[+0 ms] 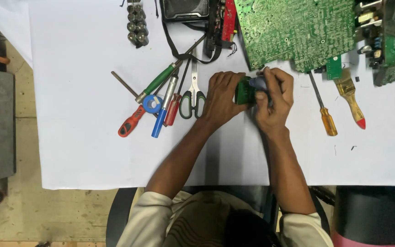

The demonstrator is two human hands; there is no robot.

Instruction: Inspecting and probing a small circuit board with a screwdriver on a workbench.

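A small green circuit board (243,91) was held between both hands just above the white-covered tabletop (83,137), near its middle. The left hand (222,97) was curled around the board's left edge, fingers closed on it. The right hand (274,96) was closed around a small grey-blue part (258,83) pressed against the board's right side; what that part was could not be told. Directly behind the hands, a large green printed circuit board (298,29) was laid with its solder side up. To the right, an orange-handled screwdriver (323,110) and a wooden-handled paintbrush with a red tip (350,98) were set near each other. To the left, green-handled scissors (193,93), a red-handled screwdriver (173,107), a blue-handled screwdriver (163,114), a green-handled screwdriver (158,82), a blue roll of tape (152,104) and an orange-handled tool (131,121) were clustered together. A bundle of grey cylindrical cells (136,24) was placed at the far edge.
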